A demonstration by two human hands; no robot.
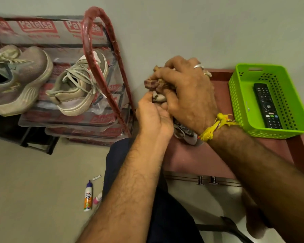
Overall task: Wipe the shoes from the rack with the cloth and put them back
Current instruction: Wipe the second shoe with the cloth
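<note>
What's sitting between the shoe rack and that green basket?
In the head view, both hands, left and right, work a cloth over a shoe between the rack and basket.

table [191, 158]: reddish top under my fingers [167, 71], a shoe [186, 132] lying on it beneath them, green basket [235, 95] right of them | rack [102, 50]: left of my fingers, two beige sneakers [77, 85] on its shelf | floor [33, 181]: glue bottle [88, 197] below-left of my fingers
</note>
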